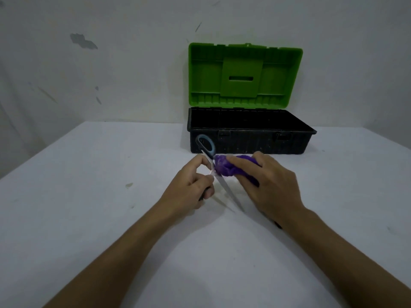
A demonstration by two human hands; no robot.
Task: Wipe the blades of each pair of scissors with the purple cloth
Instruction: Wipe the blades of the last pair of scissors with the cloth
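A pair of scissors (229, 192) with a blue-grey handle loop is held over the white table, its silver blade pointing down towards me. My left hand (191, 185) grips the scissors near the pivot and lower handle. My right hand (269, 181) holds a bunched purple cloth (224, 166), which is pressed against the blade just below the pivot. The cloth and my fingers hide the upper part of the blade. A small dark object (278, 225) peeks out from under my right wrist; I cannot tell what it is.
A toolbox (246, 141) with a black base and a raised green lid (244, 74) stands open at the back of the table (89, 196), just behind my hands. A scuffed white wall rises behind it.
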